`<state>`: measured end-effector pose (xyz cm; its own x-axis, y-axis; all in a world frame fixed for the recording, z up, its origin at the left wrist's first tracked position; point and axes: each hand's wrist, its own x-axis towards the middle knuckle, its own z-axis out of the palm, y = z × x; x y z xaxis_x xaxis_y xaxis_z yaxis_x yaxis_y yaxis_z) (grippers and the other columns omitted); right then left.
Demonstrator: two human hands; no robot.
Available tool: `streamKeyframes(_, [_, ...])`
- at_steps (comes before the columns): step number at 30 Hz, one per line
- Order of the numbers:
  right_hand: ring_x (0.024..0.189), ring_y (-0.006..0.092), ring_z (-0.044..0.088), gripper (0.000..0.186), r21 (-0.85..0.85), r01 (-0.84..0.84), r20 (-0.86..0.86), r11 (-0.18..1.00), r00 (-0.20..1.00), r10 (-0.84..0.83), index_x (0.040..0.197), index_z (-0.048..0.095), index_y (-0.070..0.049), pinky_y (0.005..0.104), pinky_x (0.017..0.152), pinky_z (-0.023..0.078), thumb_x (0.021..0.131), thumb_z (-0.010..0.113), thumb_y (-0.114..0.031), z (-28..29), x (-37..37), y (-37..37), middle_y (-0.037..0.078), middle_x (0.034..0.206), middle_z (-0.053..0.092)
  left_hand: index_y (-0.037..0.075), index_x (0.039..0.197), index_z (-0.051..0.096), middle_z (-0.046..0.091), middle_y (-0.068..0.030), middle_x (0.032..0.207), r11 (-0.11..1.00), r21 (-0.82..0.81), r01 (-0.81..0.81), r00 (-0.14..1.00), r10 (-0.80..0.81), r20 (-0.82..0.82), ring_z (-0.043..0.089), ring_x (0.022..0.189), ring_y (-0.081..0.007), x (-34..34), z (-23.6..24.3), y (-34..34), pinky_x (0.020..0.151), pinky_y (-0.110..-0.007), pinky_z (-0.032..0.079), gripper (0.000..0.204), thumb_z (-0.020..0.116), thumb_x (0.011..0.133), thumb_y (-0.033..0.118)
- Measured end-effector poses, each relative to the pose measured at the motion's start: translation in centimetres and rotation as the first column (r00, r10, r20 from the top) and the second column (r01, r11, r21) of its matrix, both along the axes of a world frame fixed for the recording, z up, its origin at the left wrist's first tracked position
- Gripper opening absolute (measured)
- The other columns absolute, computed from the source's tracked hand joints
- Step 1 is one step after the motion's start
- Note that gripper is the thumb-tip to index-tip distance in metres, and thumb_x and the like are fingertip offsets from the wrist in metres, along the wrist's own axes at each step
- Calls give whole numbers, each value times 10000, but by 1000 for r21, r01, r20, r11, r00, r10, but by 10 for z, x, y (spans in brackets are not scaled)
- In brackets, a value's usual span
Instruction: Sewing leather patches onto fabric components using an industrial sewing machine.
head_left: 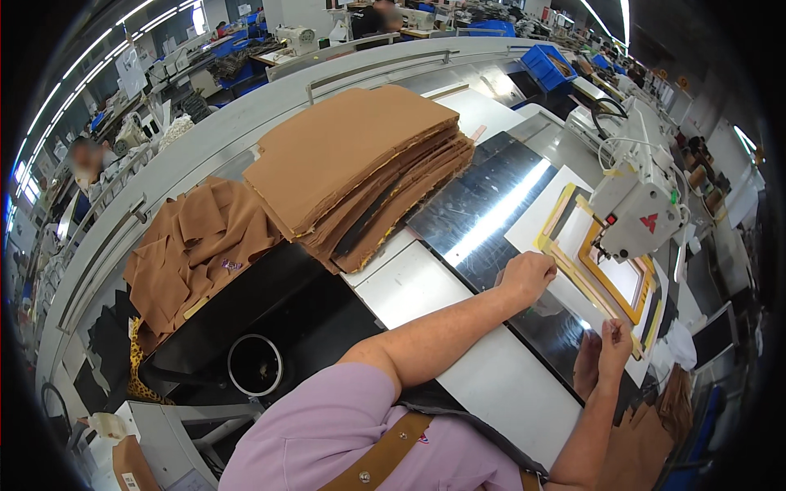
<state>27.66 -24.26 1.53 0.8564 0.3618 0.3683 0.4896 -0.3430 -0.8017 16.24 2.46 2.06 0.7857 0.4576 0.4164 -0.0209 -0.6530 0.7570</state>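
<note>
Head view: yellow-edged template lies at 3 o'clock, partly on a black plate, near the machine head. Left hand, at the template's 9 o'clock, and right hand, at its 6 o'clock, have fingers bent at its near edge; whether either grasps it, I cannot tell. Step in hand, as judged: aligning that edge; next move probably calls for even, two-handed steadiness. Brown stack: 10 o'clock from template. Markings: red emblem on machine head; white label on brown packet, 8 o'clock, illegible
</note>
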Motion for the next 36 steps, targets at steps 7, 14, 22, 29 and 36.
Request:
streamKeyframes(7, [723,50,469,120,15,-13,-4,1000,1000,13,936,618,-10,202,651,398,974,667,-113,1,-1,-1,-26,802,545,69,888,718,723,-133,845,1000,-12,-8,1000,8,-16,698,836,-330,0,0,-3,762,-432,543,100,688,847,155])
streamKeyframes(14, [702,50,458,124,27,-5,-37,1000,999,6,927,620,-14,206,626,387,973,669,-118,0,-1,-1,-32,777,528,73,886,719,722,-132,834,1000,-4,-18,1000,18,-1,697,827,-331,1,-3,-3,759,-435,542,93,685,849,152])
streamKeyframes(22, [685,49,461,123,11,5,-28,1000,1000,-5,930,627,-17,204,611,393,973,669,-124,7,-6,2,-34,767,533,72,878,718,721,-134,824,1000,-15,-14,1000,14,9,699,810,-329,2,-3,-3,745,-434,543,91,687,847,152])
streamKeyframes(29, [685,48,473,117,31,0,-56,1000,998,1,930,627,-16,198,617,408,972,668,-117,3,-5,0,-28,771,542,75,875,723,720,-128,813,1000,-8,-24,1000,24,-12,701,794,-321,2,-4,-3,737,-425,544,90,690,844,153])
streamKeyframes(36, [687,46,470,121,45,-9,-37,999,999,11,920,634,-15,196,617,403,968,673,-120,2,-4,-1,-31,769,542,74,877,727,723,-126,810,1000,-29,-2,1000,2,-25,701,785,-317,-2,-1,-5,734,-422,547,93,691,848,154])
